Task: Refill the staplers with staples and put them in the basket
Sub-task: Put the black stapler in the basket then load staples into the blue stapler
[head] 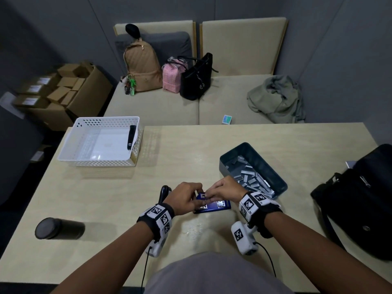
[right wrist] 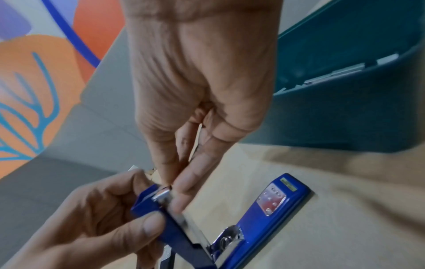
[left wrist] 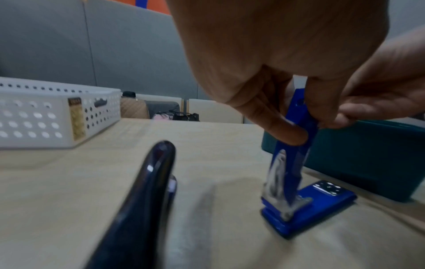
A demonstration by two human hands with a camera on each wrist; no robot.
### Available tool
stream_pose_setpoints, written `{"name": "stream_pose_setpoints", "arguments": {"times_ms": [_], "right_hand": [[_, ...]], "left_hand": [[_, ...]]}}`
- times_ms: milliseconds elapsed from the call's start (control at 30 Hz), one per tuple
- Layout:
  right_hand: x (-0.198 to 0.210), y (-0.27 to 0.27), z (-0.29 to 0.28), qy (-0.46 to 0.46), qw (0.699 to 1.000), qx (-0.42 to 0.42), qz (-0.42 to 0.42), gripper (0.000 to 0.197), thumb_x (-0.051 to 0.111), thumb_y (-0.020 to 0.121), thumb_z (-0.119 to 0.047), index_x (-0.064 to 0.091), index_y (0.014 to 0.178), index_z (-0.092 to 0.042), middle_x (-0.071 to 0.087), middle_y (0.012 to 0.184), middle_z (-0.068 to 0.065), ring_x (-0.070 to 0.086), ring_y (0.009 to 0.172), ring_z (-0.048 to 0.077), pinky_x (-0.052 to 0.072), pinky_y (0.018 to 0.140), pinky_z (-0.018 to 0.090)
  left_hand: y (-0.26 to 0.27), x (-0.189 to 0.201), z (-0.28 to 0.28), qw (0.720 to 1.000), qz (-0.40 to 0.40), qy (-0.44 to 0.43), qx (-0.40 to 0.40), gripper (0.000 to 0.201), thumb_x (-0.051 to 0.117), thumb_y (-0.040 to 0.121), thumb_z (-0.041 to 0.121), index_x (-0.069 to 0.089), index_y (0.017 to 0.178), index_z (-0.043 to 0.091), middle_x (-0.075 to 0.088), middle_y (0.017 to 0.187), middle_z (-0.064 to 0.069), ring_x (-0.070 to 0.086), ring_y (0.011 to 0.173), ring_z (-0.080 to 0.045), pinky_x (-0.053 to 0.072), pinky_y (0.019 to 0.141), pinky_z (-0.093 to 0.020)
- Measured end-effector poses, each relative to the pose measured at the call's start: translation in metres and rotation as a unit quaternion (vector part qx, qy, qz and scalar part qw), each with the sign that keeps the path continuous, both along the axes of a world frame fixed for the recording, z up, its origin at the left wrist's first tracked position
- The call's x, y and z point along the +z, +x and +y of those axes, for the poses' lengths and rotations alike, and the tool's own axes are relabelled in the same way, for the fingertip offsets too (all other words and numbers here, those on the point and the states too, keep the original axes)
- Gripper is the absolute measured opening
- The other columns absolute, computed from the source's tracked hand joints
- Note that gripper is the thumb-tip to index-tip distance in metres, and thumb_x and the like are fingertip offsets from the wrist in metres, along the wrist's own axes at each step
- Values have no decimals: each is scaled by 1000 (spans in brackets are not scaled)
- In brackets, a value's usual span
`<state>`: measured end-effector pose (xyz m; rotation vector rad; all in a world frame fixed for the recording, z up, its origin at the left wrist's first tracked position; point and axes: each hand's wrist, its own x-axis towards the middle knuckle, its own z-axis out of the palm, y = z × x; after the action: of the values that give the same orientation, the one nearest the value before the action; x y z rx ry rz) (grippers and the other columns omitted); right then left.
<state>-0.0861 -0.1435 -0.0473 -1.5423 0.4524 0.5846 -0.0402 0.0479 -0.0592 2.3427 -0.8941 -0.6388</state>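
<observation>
The left hand (right wrist: 87, 218) pinches the raised top arm of the blue stapler (right wrist: 271, 209) between thumb and fingers; this grip is pressed on the arm's end. The right hand (right wrist: 195, 91) has its fingertips (right wrist: 184, 189) pinched at the metal end of the same arm, perhaps on staples, but this is too blurred to tell. The stapler base lies flat on the desk (head: 191, 149) at lower centre of the head view. Just right of it is the dark tray (head: 273, 166) with staples (head: 248, 175). A black stapler (head: 164, 194) stands just left of the hands. In the upper left, the white basket (head: 106, 119) holds another black stapler (head: 131, 136).
</observation>
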Motion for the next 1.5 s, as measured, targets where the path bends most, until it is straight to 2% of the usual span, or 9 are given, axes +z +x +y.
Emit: {"name": "stream_pose_setpoints", "arguments": {"times_ms": [133, 367, 633, 867, 1066, 1166, 1333, 1433, 1500], "right_hand": [[0, 0, -7, 69, 998, 7, -1, 26, 74, 80, 1, 68, 103, 10, 71, 98, 29, 71, 94, 34, 60, 83, 31], [-6, -3, 6, -39, 994, 87, -54, 23, 77, 78, -4, 69, 96, 8, 69, 72, 8, 67, 57, 3, 51, 56, 12], [-4, 5, 17, -131, 972, 129, -144, 18, 79, 72, -10, 75, 88, -17, 75, 85, 7, 70, 77, 14, 61, 74, 34], [-2, 1, 20, -200, 944, 176, -196, 17, 71, 77, -20, 75, 94, -21, 75, 85, -5, 71, 77, 8, 59, 79, 31], [0, -2, 22, -235, 926, 212, -205, 31, 79, 70, -32, 75, 100, -21, 75, 86, -1, 69, 79, 9, 59, 75, 30], [-1, -4, 25, -316, 881, 250, -247, 16, 70, 82, -28, 76, 93, -17, 73, 84, 4, 66, 77, 20, 55, 68, 34], [-4, -14, 19, -432, 757, 332, -361, 17, 59, 90, -20, 71, 84, -10, 66, 77, 8, 59, 67, 26, 48, 62, 34], [-9, -19, -8, -459, 775, 337, -273, 24, 52, 94, -29, 67, 87, -11, 64, 83, 5, 57, 73, 22, 50, 68, 34], [-16, -23, -18, -492, 760, 361, -224, 26, 52, 94, -31, 67, 89, -10, 66, 89, 8, 61, 81, 25, 48, 71, 34]], "left_hand": [[7, 5, 8, 1000, 17, -1, -6, 18, 68, 79, 30, 56, 89, 22, 66, 79, 10, 65, 70, -10, 55, 68, -32], [0, 9, 10, 999, 20, -11, -29, 18, 71, 77, 21, 57, 88, 24, 65, 81, 10, 64, 70, -11, 53, 64, -29], [3, 5, 16, 1000, -2, -24, -16, 25, 75, 76, 21, 55, 89, 16, 57, 88, 4, 56, 75, -15, 37, 61, -12], [-3, 5, 19, 999, 15, -37, 10, 24, 74, 76, 20, 52, 86, 18, 56, 83, 12, 59, 71, -13, 42, 61, -17], [-2, 9, 17, 999, 24, -18, 44, 25, 78, 76, 24, 57, 84, 16, 62, 87, 2, 63, 74, -17, 49, 63, -24], [0, 10, 16, 999, 23, -4, 34, 24, 78, 75, 23, 56, 83, 17, 61, 87, 0, 61, 75, -19, 50, 65, -29], [5, 10, 24, 999, 21, 13, 24, 25, 77, 73, 17, 53, 81, 20, 59, 85, 4, 59, 74, -15, 48, 64, -26], [14, 7, 48, 999, 21, 20, 38, 25, 77, 70, 12, 54, 78, 18, 58, 79, 5, 53, 70, -11, 42, 62, -19], [17, 4, 61, 999, 10, 46, 19, 21, 73, 69, 11, 54, 76, 19, 59, 78, 5, 53, 70, -13, 42, 62, -23]]}}
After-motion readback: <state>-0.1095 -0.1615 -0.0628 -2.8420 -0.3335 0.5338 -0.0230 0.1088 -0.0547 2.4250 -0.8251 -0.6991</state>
